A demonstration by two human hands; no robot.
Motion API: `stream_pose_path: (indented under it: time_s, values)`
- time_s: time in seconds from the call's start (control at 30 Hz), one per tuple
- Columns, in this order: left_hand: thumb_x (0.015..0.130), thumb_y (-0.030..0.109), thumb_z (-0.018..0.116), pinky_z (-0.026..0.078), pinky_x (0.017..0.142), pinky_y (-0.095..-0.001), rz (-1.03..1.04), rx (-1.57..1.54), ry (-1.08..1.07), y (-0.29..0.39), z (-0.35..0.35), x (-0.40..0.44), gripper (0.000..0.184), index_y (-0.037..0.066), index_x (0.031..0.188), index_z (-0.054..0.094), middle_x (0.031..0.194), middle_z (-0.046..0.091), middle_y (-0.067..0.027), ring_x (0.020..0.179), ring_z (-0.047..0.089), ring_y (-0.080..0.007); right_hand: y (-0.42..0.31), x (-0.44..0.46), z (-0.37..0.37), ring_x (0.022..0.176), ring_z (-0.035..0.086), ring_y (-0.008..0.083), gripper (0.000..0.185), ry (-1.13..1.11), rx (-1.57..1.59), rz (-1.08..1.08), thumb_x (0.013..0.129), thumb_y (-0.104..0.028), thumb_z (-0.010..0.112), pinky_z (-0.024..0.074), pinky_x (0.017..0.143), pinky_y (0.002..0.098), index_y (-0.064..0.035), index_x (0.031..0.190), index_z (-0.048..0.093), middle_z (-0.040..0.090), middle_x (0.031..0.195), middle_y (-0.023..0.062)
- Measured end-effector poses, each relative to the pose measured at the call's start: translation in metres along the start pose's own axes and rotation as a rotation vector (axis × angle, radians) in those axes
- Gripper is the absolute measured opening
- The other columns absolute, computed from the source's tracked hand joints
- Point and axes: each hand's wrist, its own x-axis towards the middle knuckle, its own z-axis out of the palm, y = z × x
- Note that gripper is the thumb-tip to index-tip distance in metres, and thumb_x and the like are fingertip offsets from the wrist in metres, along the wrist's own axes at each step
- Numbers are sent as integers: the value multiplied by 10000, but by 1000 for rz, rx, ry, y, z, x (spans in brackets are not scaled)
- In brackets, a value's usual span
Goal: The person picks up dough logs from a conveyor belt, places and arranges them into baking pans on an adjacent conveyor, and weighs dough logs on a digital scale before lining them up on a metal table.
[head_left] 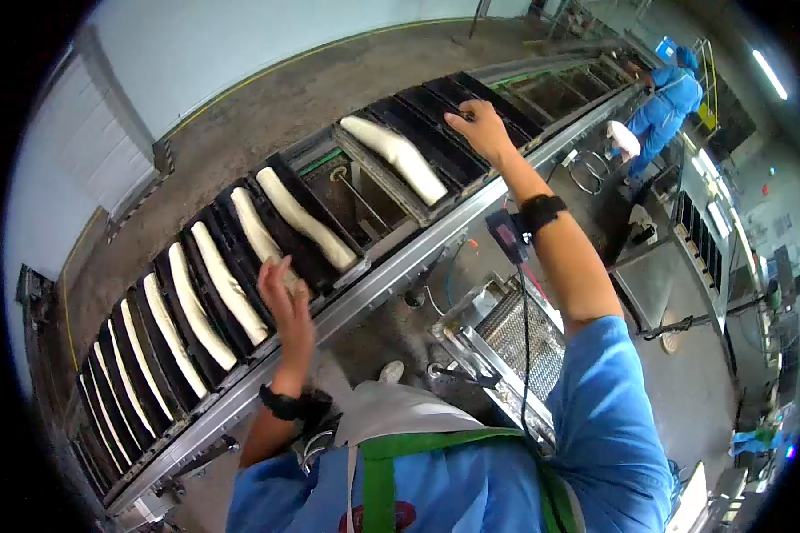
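Note:
Long pale dough strips (389, 153) lie in black baking pans (307, 253) set side by side along a conveyor. My left hand (289, 311) is over the near end of one dough strip (254, 222), its fingers apart and partly covering that strip. Whether it touches the dough I cannot tell. My right hand (484, 133) is farther along, over a group of pans (409, 120) at the right. Its fingers are curled at a dark pan rim, apparently pinching it. One dough strip lies in the leftmost pan of that group.
The conveyor's metal rail (436, 213) runs diagonally in front of me. An open gap (356, 200) in the conveyor separates the two pan groups. A metal perforated step (516, 333) stands below. A co-worker in blue (671, 98) stands near the far end.

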Motion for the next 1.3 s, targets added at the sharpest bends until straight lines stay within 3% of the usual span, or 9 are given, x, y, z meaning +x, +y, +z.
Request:
stream_pose_path:
  time_s: [0.2,0.27,0.33,0.53,0.63,0.9,1.03,1.17,1.3]
  values:
    - [820,180,444,270,877,-387,120,-204,-162,-9,91,33,259,39,1038,453,1146,346,-164,1065,323,-299,73,-144,-29,980,429,373,405,-506,-203,24,720,-326,554,304,906,385,-24,988,524,444,1091,186]
    - [812,213,440,276,874,-403,101,-161,-244,-26,126,46,247,65,1007,474,1153,355,-165,1055,343,-314,123,-219,-47,1052,374,358,436,-655,-254,288,703,-316,574,244,951,395,-43,1036,500,443,1114,169]
    - [804,233,441,271,883,-413,58,23,-318,-36,149,65,259,80,1010,478,1169,350,-165,1069,338,-323,195,-331,-69,1070,364,350,490,-544,-405,268,670,-320,616,301,909,392,-57,1061,479,466,1083,161]
    - [781,252,462,235,915,-432,299,501,-304,-72,194,89,248,98,966,519,1149,419,-78,1085,355,-256,117,-504,-141,1010,422,372,536,-679,-681,1218,685,-490,536,382,779,477,-85,1034,516,451,1116,152]
    - [766,273,483,269,886,-409,267,549,-257,-63,184,87,210,88,822,566,1036,508,-49,1020,416,-220,107,-532,-135,987,445,286,436,-502,-339,1160,708,-433,526,355,761,488,-93,980,552,477,1082,116]
    - [767,370,493,303,812,-403,386,439,-511,-50,167,81,309,79,803,593,914,531,-59,961,431,-238,71,-478,-111,928,470,295,414,-627,-696,626,591,-198,662,382,735,453,-82,961,518,518,974,100]
    - [720,304,550,322,790,-389,460,341,-516,-51,169,74,241,72,777,589,833,549,-52,900,470,-227,97,-433,-162,792,536,334,451,-251,-449,925,630,-184,641,442,681,357,-51,1027,475,515,971,193]
    - [691,241,581,351,775,-374,482,324,-523,-45,170,69,183,78,774,581,827,550,-37,887,475,-225,12,-344,-231,799,518,180,388,379,-137,512,719,-163,593,419,644,291,4,1044,463,542,934,86]
    - [686,228,574,365,749,-351,512,338,-478,-47,173,66,157,91,762,589,800,559,-19,869,484,-198,-53,-257,-251,774,473,101,323,517,-1,468,736,-172,581,392,650,233,1,990,479,510,852,45]
